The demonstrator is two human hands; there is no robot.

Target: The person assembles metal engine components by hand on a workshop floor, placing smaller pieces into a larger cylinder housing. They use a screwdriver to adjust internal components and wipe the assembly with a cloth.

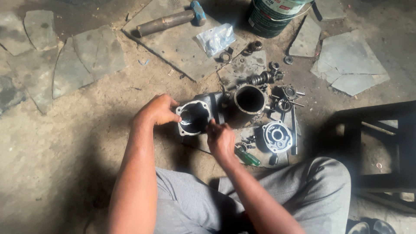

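Dusty ground with broken flat stone slabs is seen everywhere, and the work is done low on this floor, between the knees of a seated person in grey trousers.

A grey metal housing with a round opening is held near the middle. Its flanged mouth is turned toward the person, and its long axis runs away and to the right, toward a dark metal cylinder that touches it or lies just beside it. The left hand is closed on the left rim of the housing, with the fingers curled over the flange. The right hand is placed at the near right edge of the opening; the fingers are pinched together, but it cannot be told if something small is held between them. Both hands are at the housing, one on each side of the mouth.

To the right, small parts are spread: a round cover plate, gears and bolts. A green-handled screwdriver lies near the right wrist. Far from the hands, a hammer, a clear plastic bag and a green bucket are seen. A dark stool stands at the right. The opening of the housing is not blocked by anything.
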